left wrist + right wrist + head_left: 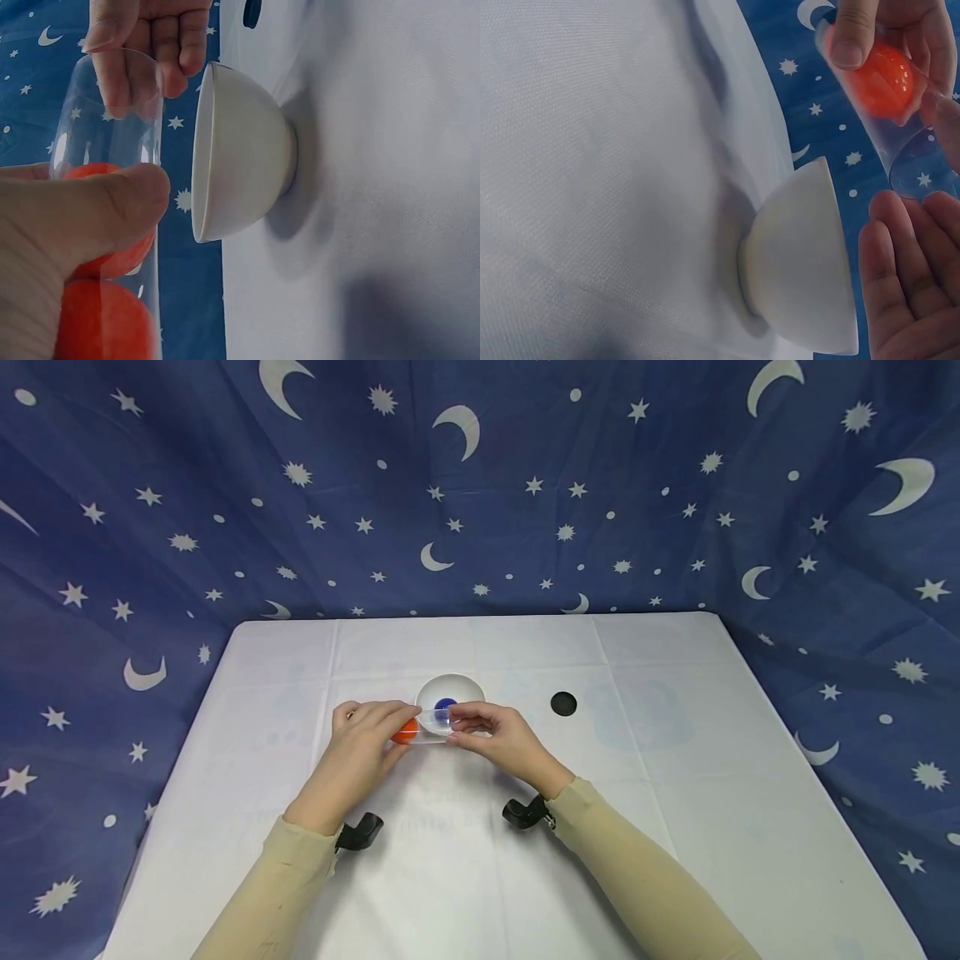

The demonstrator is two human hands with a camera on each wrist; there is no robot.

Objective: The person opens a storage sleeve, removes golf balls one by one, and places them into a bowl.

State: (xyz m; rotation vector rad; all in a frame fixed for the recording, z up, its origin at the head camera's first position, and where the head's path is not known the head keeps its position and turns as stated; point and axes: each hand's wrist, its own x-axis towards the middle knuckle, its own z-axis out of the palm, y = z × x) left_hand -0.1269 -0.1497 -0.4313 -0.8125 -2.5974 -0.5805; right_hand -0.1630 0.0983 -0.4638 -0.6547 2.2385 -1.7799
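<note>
A clear plastic tube (431,727) lies nearly level over the near side of a white bowl (244,150). My left hand (366,747) grips its left part, thumb on one side and fingers on the other. Inside the tube, near that hand, sit two orange balls (105,319), one partly behind the thumb. My right hand (502,739) holds the tube's other end, thumb at one side of the rim and fingertips at the opposite side. A blue ball (444,703) shows in the bowl, partly seen through the tube.
A flat black disc (564,703) lies on the white-covered table (480,877), right of the bowl. A blue curtain (510,460) with moons and stars hangs behind and at both sides. Black camera mounts (362,832) stick out from both wrists, low over the cloth.
</note>
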